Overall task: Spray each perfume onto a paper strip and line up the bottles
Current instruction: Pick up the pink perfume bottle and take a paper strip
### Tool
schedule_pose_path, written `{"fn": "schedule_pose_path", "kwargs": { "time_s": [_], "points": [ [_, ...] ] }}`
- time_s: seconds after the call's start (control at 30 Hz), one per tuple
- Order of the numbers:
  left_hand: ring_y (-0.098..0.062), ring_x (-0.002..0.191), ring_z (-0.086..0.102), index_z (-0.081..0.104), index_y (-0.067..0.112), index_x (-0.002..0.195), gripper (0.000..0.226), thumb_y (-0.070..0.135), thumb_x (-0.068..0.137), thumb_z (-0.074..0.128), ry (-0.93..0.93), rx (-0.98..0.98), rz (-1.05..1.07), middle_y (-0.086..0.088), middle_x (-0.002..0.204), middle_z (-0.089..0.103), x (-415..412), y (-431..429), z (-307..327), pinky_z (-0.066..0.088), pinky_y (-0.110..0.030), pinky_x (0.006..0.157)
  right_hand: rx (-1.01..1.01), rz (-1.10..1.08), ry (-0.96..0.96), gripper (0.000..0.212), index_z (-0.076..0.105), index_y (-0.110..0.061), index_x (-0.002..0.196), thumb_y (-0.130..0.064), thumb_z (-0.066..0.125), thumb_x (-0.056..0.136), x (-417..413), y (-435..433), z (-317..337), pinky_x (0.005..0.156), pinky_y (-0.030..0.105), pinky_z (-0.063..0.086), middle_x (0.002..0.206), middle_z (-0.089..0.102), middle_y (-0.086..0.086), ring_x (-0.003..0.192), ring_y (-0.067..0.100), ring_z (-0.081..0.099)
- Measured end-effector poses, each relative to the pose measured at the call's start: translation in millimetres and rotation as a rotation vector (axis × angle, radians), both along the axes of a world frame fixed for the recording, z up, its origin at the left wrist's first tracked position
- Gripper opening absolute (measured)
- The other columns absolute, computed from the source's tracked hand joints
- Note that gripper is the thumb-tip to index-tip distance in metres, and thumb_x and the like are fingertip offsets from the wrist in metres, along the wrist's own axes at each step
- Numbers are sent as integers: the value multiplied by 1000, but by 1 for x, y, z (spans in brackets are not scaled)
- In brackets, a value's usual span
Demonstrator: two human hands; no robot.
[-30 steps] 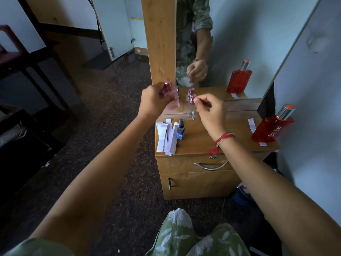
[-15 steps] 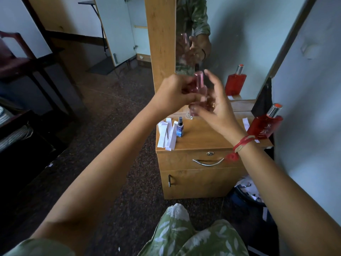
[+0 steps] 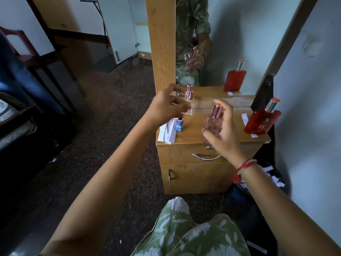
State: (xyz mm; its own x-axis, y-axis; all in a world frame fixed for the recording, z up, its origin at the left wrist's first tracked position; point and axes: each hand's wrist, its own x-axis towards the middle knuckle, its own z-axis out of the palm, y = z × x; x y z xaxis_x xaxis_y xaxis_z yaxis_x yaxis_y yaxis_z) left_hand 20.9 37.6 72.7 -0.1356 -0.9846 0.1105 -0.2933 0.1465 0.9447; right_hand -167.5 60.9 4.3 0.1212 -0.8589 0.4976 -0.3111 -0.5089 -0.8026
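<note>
Perfume bottle (image 3: 213,124), pink and upright, sat gripped in the right hand (image 3: 225,133) over the cabinet top (image 3: 194,128), while the left hand (image 3: 166,106), loosely spread and apparently empty, hovered nearer the paper strips (image 3: 168,133) lying just below it, to the bottle's left.

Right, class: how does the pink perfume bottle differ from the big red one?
The pink bottle is held in the right hand; the red bottle stands on the dresser. The pink bottle is pale and see-through, the red bottle deep-coloured and larger. Both are capped.
</note>
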Motion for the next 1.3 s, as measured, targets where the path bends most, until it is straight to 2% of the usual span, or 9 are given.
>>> {"fn": "schedule_pose_path", "kwargs": {
  "time_s": [0.1,0.2,0.33,0.5,0.67,0.9,1.0,1.17,1.3],
  "points": [
    [-15,69,68,62,15,95,14,19,85,71,-255,-41,331,-1,78,68,25,-14,-37,59,-33,69,14,-39,-19,65,35,-25,132,-6,63,77,0,3,-16,61,23,54,88,54,-10,73,11,62],
    [-24,86,67,68,14,95,11,21,86,66,-498,66,343,-3,86,68,31,-22,-74,49,-25,71,7,-84,-59,57,38,-25,130,-11,62,80,4,6,-25,59,20,52,80,54,-11,67,7,59],
    [-26,91,65,70,10,97,18,22,84,65,-624,104,331,-7,97,70,18,-22,-100,43,-25,70,-50,-139,-73,48,43,-19,128,-5,63,87,6,7,-25,58,24,50,78,51,-12,63,17,57],
    [-28,83,65,70,6,87,13,17,84,63,-607,50,390,-9,90,69,10,-28,-107,40,-27,61,-52,-134,-64,49,41,-19,129,-4,62,88,3,6,-25,56,22,50,79,51,-11,65,19,57],
    [-23,85,64,70,9,94,24,31,83,70,-606,63,385,-5,93,68,11,-31,-105,43,-27,65,-22,-127,-57,48,42,-15,130,-5,62,88,2,5,-30,60,14,48,85,49,-13,69,21,56],
    [-22,89,65,64,14,108,47,30,69,84,-607,127,328,-4,98,70,8,-32,-105,51,-30,69,28,-85,-59,50,41,-22,131,-9,62,88,7,9,-36,55,24,47,74,50,3,61,20,53],
    [-20,81,63,64,13,103,35,20,73,80,-535,139,367,-7,99,69,10,-34,-104,46,-25,60,36,-87,-63,50,41,-22,132,-10,62,89,6,10,-36,55,26,47,71,50,7,59,20,53],
    [-24,85,69,67,11,96,28,19,73,81,-451,168,423,-10,102,71,17,-37,-103,53,-28,70,26,-99,-78,50,42,-20,133,-11,62,88,3,10,-35,56,21,48,78,52,6,62,19,55],
    [-19,80,67,71,10,90,20,18,75,80,-443,161,441,-8,92,72,22,-38,-104,42,-20,59,20,-109,-72,50,42,-17,133,-11,63,89,3,12,-35,57,22,48,82,53,4,64,19,55]
  ]
}}
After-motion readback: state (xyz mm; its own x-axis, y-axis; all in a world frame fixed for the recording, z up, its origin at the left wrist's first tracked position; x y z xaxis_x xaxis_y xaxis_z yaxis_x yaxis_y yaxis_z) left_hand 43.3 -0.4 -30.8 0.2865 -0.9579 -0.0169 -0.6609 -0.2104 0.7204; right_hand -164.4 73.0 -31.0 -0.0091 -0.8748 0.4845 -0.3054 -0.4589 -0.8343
